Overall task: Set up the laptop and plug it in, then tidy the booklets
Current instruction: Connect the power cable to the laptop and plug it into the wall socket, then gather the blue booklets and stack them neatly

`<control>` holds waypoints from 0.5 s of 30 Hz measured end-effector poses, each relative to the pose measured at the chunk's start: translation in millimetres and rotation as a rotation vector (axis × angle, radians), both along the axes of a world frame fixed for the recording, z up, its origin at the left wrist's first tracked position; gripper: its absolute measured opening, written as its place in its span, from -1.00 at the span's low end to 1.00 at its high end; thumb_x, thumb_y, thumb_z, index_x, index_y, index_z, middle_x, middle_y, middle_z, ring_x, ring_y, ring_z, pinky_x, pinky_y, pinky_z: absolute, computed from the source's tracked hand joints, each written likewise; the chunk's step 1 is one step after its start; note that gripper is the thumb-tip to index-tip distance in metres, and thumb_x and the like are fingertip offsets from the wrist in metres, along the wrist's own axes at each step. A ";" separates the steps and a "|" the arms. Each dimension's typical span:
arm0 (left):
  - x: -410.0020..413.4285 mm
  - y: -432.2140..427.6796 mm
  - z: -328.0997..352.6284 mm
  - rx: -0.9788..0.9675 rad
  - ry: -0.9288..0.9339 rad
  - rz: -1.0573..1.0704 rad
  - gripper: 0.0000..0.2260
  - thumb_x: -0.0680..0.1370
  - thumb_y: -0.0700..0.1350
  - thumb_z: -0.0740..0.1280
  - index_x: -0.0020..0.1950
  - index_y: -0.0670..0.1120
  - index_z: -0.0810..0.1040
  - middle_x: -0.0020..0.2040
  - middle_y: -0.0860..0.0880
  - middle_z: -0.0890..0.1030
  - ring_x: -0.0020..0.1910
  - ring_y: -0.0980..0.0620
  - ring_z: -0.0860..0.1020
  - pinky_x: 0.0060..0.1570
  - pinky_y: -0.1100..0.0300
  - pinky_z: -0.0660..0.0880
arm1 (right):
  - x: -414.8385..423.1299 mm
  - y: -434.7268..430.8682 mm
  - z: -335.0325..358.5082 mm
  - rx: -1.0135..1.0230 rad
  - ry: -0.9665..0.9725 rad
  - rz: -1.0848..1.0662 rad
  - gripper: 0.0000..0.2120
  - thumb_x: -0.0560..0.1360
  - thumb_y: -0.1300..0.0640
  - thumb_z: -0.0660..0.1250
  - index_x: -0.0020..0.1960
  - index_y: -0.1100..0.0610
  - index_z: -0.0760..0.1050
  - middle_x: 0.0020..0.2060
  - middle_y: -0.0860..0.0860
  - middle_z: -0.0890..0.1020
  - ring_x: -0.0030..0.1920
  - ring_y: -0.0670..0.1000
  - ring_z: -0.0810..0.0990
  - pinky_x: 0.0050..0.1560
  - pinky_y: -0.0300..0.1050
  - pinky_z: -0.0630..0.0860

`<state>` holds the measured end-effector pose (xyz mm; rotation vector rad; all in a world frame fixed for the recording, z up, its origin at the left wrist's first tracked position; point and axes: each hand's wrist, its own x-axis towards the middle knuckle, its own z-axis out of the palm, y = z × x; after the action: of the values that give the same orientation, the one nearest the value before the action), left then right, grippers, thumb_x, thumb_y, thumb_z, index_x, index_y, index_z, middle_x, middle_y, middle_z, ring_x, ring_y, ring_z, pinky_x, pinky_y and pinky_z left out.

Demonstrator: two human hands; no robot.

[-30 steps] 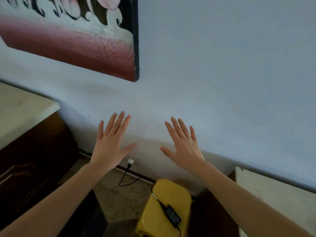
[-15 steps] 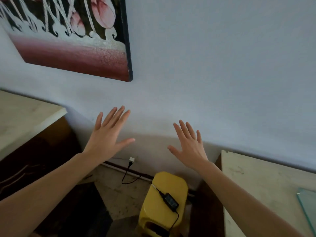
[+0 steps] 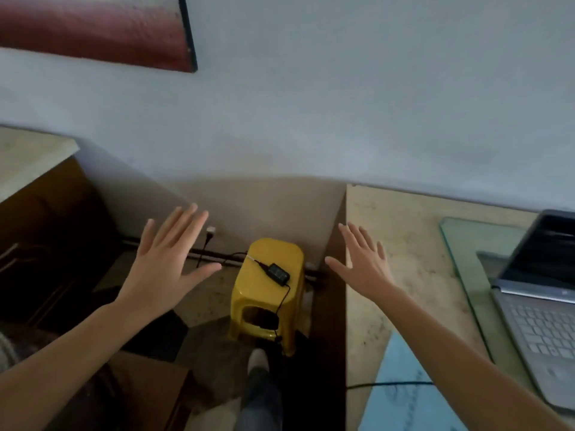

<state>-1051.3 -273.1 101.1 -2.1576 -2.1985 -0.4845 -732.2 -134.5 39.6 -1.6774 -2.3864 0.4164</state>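
Observation:
An open grey laptop (image 3: 541, 309) sits on a glass sheet (image 3: 466, 244) at the right edge of the table. Its black power adapter (image 3: 278, 274) lies on a yellow stool (image 3: 267, 293) on the floor, with a cable running to a white wall plug (image 3: 211, 230) and another cable (image 3: 389, 384) crossing the table towards the laptop. A light blue booklet (image 3: 401, 387) lies on the table under my right forearm. My left hand (image 3: 165, 262) and my right hand (image 3: 364, 265) are both held out flat in the air, fingers spread, holding nothing.
The pale stone table (image 3: 404, 231) stands at the right against the wall. A dark wooden cabinet (image 3: 46, 244) with a light top stands at the left. A framed picture (image 3: 102, 32) hangs on the wall. A cardboard box (image 3: 140, 393) and my foot (image 3: 258, 359) are on the floor.
The view has tilted down and to the right, bringing the laptop, glass sheet and blue booklet into sight. Both hands stay spread and empty, now lower in the frame.

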 end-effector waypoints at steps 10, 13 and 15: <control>154.5 -67.6 -87.0 -0.274 -0.153 -0.296 -0.23 0.42 0.43 -0.07 0.53 0.11 -0.13 0.55 0.13 -0.14 0.52 0.15 -0.22 0.47 0.03 -0.26 | 168.6 -169.2 -61.4 -0.292 -0.041 -0.411 -0.26 0.51 -0.29 0.14 0.55 -0.02 -0.03 0.55 -0.06 0.07 0.55 0.03 -0.02 0.50 0.19 -0.01; 198.9 -79.3 -100.9 -0.297 -0.206 -0.349 -0.23 0.41 0.44 -0.07 0.53 0.11 -0.07 0.55 0.14 -0.10 0.52 0.15 -0.18 0.47 0.04 -0.24 | 211.0 -195.6 -66.4 -0.269 -0.056 -0.449 -0.34 0.50 -0.23 0.21 0.50 0.01 0.14 0.47 -0.03 0.28 0.49 0.04 0.18 0.45 0.08 0.19; 220.1 -89.3 -112.4 -0.343 -0.219 -0.362 -0.22 0.39 0.47 -0.11 0.53 0.12 -0.09 0.55 0.15 -0.11 0.52 0.17 -0.21 0.48 0.05 -0.26 | 225.0 -210.3 -71.5 -0.263 -0.074 -0.387 -0.40 0.50 -0.18 0.24 0.46 0.01 0.20 0.42 -0.03 0.35 0.44 0.03 0.25 0.38 0.02 0.28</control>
<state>-831.2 -362.4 -11.3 -2.8358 -2.1250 -0.3907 -507.2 -344.8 -31.9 -2.2464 -2.0502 0.6279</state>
